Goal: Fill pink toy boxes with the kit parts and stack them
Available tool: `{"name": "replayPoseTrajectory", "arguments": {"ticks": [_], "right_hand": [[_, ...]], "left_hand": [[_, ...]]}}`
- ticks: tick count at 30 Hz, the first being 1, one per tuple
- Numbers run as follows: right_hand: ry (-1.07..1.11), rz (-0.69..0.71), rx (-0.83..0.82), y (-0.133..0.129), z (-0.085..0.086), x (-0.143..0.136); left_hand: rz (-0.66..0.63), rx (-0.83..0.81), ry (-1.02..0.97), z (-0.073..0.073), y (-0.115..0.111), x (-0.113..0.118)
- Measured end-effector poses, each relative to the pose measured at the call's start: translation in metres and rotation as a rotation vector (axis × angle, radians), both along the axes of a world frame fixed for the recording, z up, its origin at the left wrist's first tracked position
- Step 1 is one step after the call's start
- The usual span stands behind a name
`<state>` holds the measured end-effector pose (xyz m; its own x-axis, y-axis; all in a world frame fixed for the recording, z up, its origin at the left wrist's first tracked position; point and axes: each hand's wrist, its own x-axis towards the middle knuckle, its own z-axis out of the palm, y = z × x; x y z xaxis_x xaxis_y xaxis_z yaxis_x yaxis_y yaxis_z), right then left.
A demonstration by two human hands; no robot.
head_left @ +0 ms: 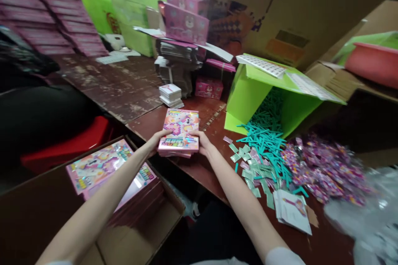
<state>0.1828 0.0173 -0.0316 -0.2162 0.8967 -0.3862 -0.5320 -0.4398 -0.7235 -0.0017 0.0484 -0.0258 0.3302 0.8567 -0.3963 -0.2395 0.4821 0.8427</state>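
A short stack of pink illustrated boxes [180, 126] is held between my two hands at the near edge of the dark red table. My left hand [158, 140] grips its left side, thumb on the top face. On the right side my right hand [200, 140] holds it the same way. Just behind the stack stands a small pile of white cards [170, 94]. Below my left forearm, an open cardboard carton [174, 203] contains more of these pink boxes [99, 165].
To the right, a green box [245, 99] spills teal sticks [264, 140] beside small packets [251, 165], purple bags [326, 165] and white booklets [292, 211]. Bundled stacks [178, 66] stand behind. A red stool [71, 143] and a dark-clothed person [40, 112] are at left.
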Motion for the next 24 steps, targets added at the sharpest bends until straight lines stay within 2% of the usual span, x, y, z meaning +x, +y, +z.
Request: {"name": "replayPoseTrajectory", "arguments": {"ticks": [2,4,5,7,9,10,12,13,15,18,21,23,24], "right_hand": [[-0.057,-0.007,0.139,-0.023,-0.007,0.004],[-0.169,0.039,0.284,-0.044,-0.020,0.016],[-0.263,0.086,0.348,-0.052,-0.029,0.025],[-0.457,0.157,0.449,-0.063,-0.052,0.041],[-0.560,0.185,0.474,-0.068,-0.073,0.051],[-0.573,0.186,0.463,-0.070,-0.082,0.053],[-0.556,0.190,0.417,-0.074,-0.091,0.052],[-0.540,0.183,0.396,-0.076,-0.091,0.049],[-0.492,0.152,0.376,-0.079,-0.085,0.042],[-0.360,0.095,0.378,-0.071,-0.069,0.023],[-0.269,0.034,0.352,-0.034,-0.052,-0.009],[-0.321,0.021,0.280,0.002,-0.036,-0.039],[-0.377,0.031,0.233,0.020,-0.026,-0.054]], "left_hand": [[0.033,0.253,-0.018,-0.009,-0.013,-0.007],[0.091,0.616,0.034,-0.026,-0.025,-0.012],[0.071,0.761,0.082,-0.037,-0.030,-0.014],[-0.074,0.941,0.177,-0.063,-0.035,-0.016],[-0.219,0.999,0.237,-0.088,-0.039,-0.016],[-0.251,0.999,0.255,-0.098,-0.041,-0.014],[-0.250,0.958,0.245,-0.109,-0.047,-0.009],[-0.237,0.917,0.215,-0.110,-0.051,-0.005],[-0.216,0.813,0.115,-0.103,-0.059,0.000],[-0.142,0.644,-0.006,-0.076,-0.055,-0.004],[-0.125,0.455,0.079,-0.031,-0.013,-0.027],[-0.227,0.247,0.266,0.007,0.031,-0.047],[-0.236,0.151,0.395,0.025,0.053,-0.055]]}}
